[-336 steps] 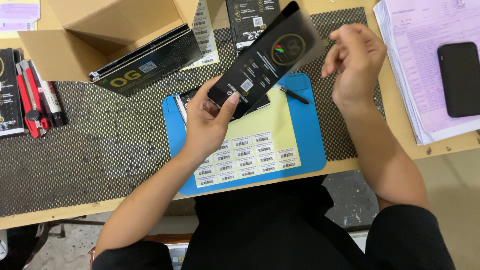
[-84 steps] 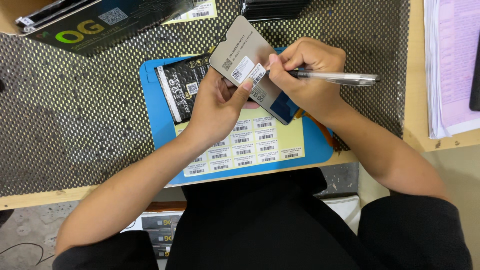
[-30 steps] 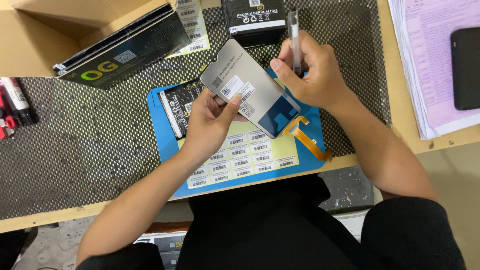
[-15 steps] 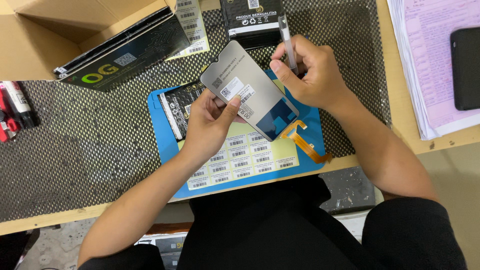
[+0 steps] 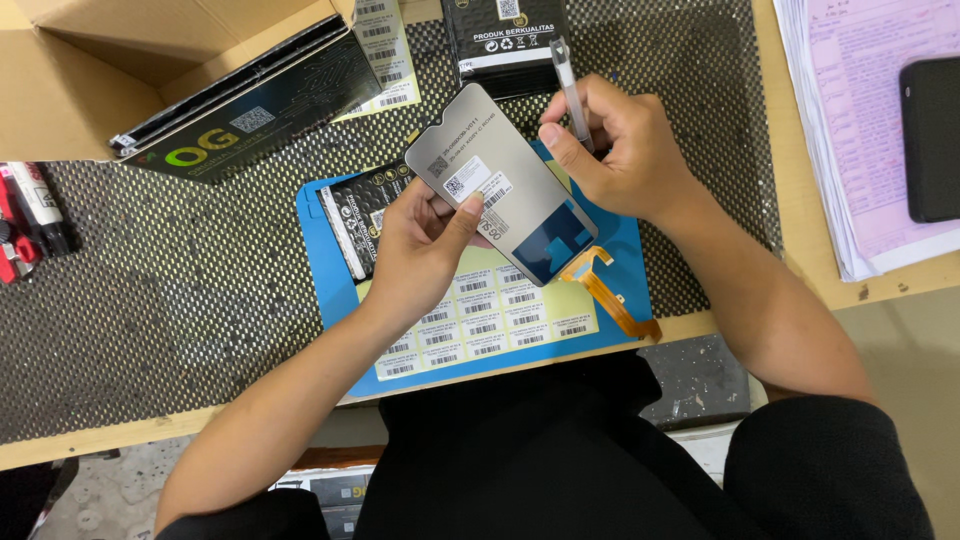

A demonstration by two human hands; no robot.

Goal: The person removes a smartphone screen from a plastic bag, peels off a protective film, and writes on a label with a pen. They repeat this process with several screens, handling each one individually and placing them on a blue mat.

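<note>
My left hand (image 5: 425,240) holds a grey phone screen panel (image 5: 505,185) by its lower edge, back side up, with the thumb on a white code sticker. An orange flex cable (image 5: 610,298) hangs from the panel's lower right end. My right hand (image 5: 620,150) grips a silver pen (image 5: 570,92), tip pointing away, and its thumb rests near the panel's upper right edge. Below lie a yellow sheet of code stickers (image 5: 490,315) and a blue mat (image 5: 330,270).
A black packet (image 5: 360,225) lies on the blue mat. An open cardboard box (image 5: 90,70) holds black packages (image 5: 250,110) at upper left. Another black packet (image 5: 505,40) sits at the top. Papers (image 5: 850,120) and a dark phone (image 5: 930,135) lie right. Red tools (image 5: 20,215) are at the left edge.
The pen in my right hand has tilted slightly, and the panel stays in my left hand. The orange flex cable now hangs lower in view.
</note>
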